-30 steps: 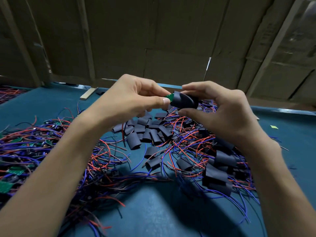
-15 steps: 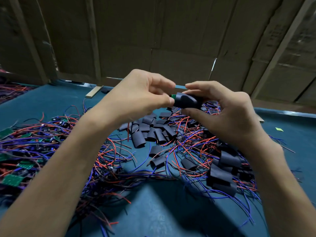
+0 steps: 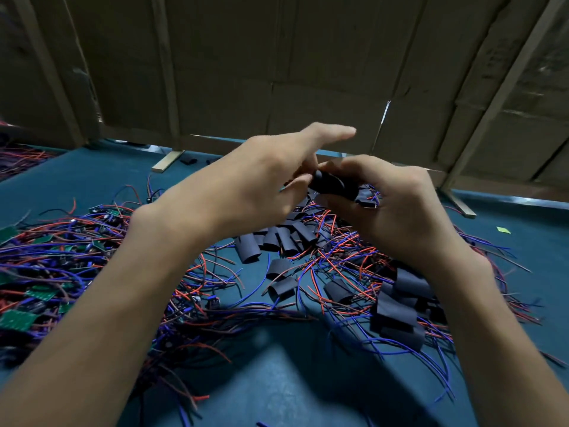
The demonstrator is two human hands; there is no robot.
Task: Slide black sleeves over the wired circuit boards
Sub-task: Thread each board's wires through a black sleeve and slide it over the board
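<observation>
Your bench (image 3: 308, 396) carries the whole job: a heap of bare boards (image 3: 18, 318) with red and blue wires at your left, loose sleeves (image 3: 277, 241) in the middle, and what look like finished sleeved boards (image 3: 397, 315) at your right. Above the loose sleeves you hold both hands together. Your right hand (image 3: 400, 217) is curled round one black sleeve (image 3: 331, 184), gripping it with thumb below and fingers above. Your left hand (image 3: 255, 186) meets the sleeve's open end, thumb and lower fingers pinched there while the forefinger points straight out; what that pinch holds is hidden, so you cannot say for sure it is the board. No green shows at the sleeve's mouth, so the board is likely well inside and this is the tail of the sliding step. Next, seat the board fully: keep the sleeve round and unflattened, push along its axis, and make sure the wires trail out freely rather than bunching inside.
</observation>
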